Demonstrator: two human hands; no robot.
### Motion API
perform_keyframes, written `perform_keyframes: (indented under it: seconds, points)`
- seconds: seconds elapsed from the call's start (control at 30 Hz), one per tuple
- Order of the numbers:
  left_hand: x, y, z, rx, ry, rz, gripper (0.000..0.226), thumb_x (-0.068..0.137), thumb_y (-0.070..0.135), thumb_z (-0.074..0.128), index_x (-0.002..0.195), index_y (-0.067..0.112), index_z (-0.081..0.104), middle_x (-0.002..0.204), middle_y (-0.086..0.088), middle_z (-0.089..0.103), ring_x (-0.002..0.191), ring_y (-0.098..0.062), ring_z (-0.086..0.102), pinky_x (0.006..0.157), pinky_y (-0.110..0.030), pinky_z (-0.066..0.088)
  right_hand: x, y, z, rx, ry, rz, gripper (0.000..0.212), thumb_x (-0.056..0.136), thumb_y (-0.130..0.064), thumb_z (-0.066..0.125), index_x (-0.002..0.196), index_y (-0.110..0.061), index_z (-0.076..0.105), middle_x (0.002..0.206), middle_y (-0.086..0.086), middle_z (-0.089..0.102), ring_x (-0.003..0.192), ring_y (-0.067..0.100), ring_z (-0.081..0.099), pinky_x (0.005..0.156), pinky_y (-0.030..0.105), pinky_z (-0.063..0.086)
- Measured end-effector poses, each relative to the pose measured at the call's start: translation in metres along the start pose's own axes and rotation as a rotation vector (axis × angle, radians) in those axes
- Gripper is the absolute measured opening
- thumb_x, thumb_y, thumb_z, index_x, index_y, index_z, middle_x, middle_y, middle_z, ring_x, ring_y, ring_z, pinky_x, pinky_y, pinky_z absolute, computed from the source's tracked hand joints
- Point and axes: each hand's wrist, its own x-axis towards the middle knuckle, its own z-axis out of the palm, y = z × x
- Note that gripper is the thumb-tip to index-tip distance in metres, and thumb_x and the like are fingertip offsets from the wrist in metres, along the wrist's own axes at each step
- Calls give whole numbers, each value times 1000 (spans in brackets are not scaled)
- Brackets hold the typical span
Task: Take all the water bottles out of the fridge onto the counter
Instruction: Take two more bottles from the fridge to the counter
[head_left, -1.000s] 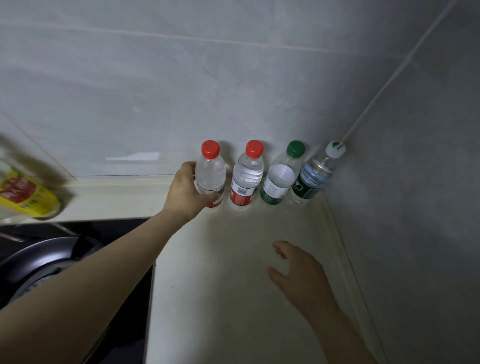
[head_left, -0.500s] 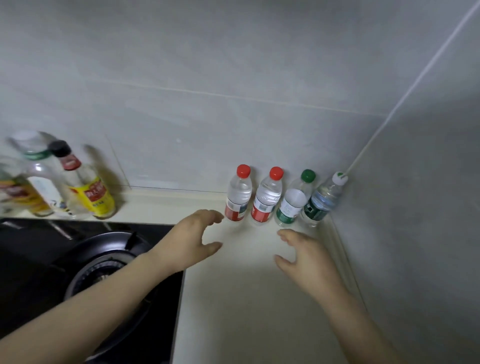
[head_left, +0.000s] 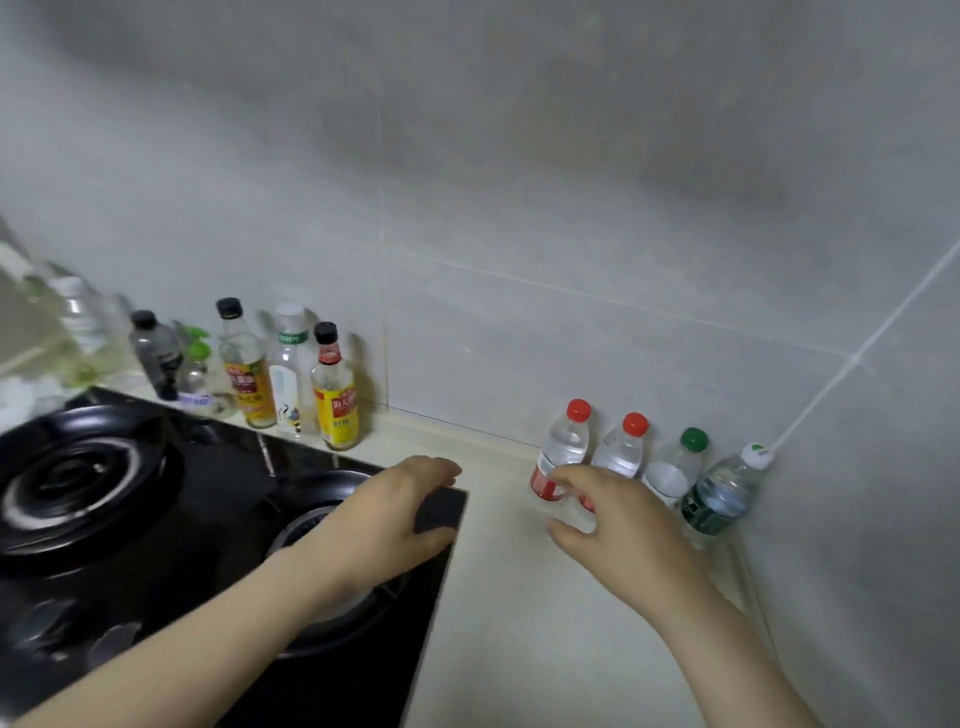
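Observation:
Several water bottles stand in a row against the wall in the counter's back right corner: a red-capped bottle (head_left: 563, 447), a second red-capped bottle (head_left: 623, 452), a green-capped bottle (head_left: 675, 467) and a white-capped bottle with a dark green label (head_left: 719, 493). My left hand (head_left: 395, 514) hovers over the stove's right edge, fingers loosely curled, holding nothing. My right hand (head_left: 618, 525) hangs in front of the two red-capped bottles, fingers relaxed and empty, hiding their lower parts. The fridge is out of view.
A black gas stove (head_left: 156, 519) with two burners fills the left. Several sauce and oil bottles (head_left: 335, 395) line the wall behind it. The cream counter (head_left: 519, 649) runs between the stove and the right wall. Grey tiled walls meet at the corner.
My left hand let go of the leftmost red-capped bottle and drew back to the left over the stove. The view swung left, showing the stove and sauce bottles.

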Motion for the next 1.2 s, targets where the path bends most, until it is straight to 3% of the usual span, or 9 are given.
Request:
perform_keyframes:
  seconds: [0.2,0.3,0.43,0.57,0.63,0.8,0.97,1.1,1.2]
  points:
    - [-49,20,-11,37,158,-194,50,83,29,69,129,25,53,123,14,57,111,0,53,97,-20,44,12,-18,-6,27,-74,-235,44,87,-38,63,130,-33,54,124,-15,58,113,4,54,86,15,38]
    - [-77,36,-14,51,241,-277,49,82,27,68,129,25,54,121,13,57,110,-1,54,93,-11,41,11,-37,-5,36,-108,-365,44,86,-38,64,129,-31,54,128,-14,58,117,6,54,95,22,42]
    - [-125,49,-31,109,313,-389,49,81,28,70,127,27,53,120,12,57,111,-3,55,94,-19,45,1,-72,-6,35,-162,-498,40,85,-36,64,124,-31,57,120,-12,63,110,9,57,91,27,46]
    - [-188,56,-52,190,371,-518,53,85,32,67,134,27,47,127,15,53,113,0,52,92,-7,39,-16,-122,-3,22,-187,-651,44,84,-38,64,127,-35,55,126,-15,60,114,9,56,94,26,45]
    - [-221,60,-62,220,399,-591,54,87,35,66,136,30,45,129,16,50,112,1,52,92,-11,41,-27,-151,0,29,-212,-734,47,85,-38,64,131,-35,53,129,-16,58,117,7,54,96,26,45]
    - [-322,72,-88,262,521,-793,55,87,39,66,136,35,42,134,17,48,117,1,49,93,-10,40,-73,-239,11,22,-265,-974,48,86,-40,63,133,-33,51,132,-17,56,121,4,51,100,25,43]
    - [-431,105,-111,277,632,-996,56,88,34,66,139,32,40,139,14,45,125,-5,47,102,-23,45,-146,-327,21,22,-289,-1206,49,87,-39,62,134,-32,50,132,-16,56,120,3,52,100,22,41]
    - [-522,131,-117,323,740,-1057,53,89,35,64,136,34,40,136,19,44,120,3,46,98,-15,43,-212,-387,29,46,-286,-1375,49,88,-41,61,135,-32,50,132,-16,56,120,3,51,102,22,40]
    - [-577,151,-115,357,810,-1109,51,89,35,64,135,34,41,134,20,46,120,1,48,99,-19,43,-258,-424,34,64,-302,-1478,49,88,-42,62,134,-32,50,133,-15,56,121,3,51,102,22,42]
